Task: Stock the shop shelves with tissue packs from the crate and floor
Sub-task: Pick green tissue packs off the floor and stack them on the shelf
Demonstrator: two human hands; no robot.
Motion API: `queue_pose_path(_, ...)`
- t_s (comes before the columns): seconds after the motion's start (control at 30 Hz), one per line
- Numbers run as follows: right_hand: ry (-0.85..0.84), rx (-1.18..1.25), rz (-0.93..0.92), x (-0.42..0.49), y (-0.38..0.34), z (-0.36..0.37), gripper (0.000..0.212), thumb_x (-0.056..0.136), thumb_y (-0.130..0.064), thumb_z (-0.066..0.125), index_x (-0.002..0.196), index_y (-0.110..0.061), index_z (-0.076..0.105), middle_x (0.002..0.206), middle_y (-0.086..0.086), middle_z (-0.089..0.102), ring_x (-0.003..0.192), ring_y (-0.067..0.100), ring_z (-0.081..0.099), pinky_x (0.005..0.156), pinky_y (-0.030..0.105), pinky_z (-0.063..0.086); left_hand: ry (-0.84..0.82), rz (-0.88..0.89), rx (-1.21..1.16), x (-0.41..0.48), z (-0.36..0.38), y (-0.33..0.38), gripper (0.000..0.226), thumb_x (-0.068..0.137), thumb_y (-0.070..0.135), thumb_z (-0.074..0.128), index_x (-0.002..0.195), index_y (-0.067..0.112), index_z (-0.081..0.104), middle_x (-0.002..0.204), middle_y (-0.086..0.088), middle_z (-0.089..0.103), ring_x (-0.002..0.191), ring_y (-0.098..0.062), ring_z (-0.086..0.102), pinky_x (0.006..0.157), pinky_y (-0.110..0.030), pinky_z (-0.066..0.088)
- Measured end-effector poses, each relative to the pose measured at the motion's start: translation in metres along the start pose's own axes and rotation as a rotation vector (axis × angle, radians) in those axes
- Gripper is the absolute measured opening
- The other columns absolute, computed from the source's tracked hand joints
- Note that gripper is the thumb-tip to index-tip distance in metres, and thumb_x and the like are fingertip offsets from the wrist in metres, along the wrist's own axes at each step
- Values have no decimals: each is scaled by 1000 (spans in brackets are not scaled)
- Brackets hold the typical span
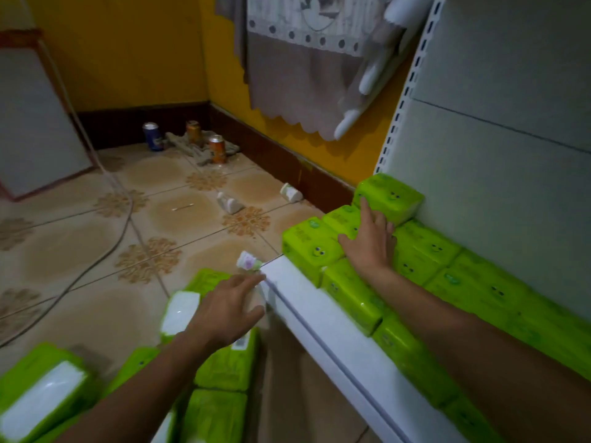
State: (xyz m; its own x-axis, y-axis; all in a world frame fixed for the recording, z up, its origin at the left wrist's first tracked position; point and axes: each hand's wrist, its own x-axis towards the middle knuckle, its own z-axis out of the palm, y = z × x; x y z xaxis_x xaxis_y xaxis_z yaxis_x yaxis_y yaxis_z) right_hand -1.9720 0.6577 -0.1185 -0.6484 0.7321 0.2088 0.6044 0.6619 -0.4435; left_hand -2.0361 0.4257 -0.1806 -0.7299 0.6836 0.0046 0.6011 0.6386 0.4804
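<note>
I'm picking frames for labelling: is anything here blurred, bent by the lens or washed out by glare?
Head view: dim, warm indoor light; the left hand and the floor packs below it are smeared by motion blur; the right hand on the shelf packs is sharper; the wide lens bows the slotted upright; the white panel of the bottom-left pack is washed out.

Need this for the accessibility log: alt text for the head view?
A person's right hand rests open on green tissue packs lined up on a white shelf, while the left hand hovers open above loose packs on the tiled floor. Three drink cans stand by the far wall.
</note>
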Motion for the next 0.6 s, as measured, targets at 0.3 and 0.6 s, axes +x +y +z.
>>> queue_pose_path(0.3, -335, -79, -561, -78, -107, 76, 69, 90, -31, 56, 148, -16, 21, 143, 11, 34, 130, 30, 31, 103, 37, 30, -121, -492, 106, -90, -45, -119, 62, 83, 49, 53, 140, 27, 39, 134, -13, 47, 124, -30, 43, 103, -32, 36)
queue_pose_path(0.6, -688, 55, -385, -121, -149, 154, 81, 87, -31, 64, 150, -27, 13, 150, 15, 24, 135, 37, 29, 101, 44, 38, -33, -553, -99, -88, -36, -139, 49, 88, 32, 57, 134, 21, 44, 130, -14, 50, 122, -28, 46, 100, -32, 36)
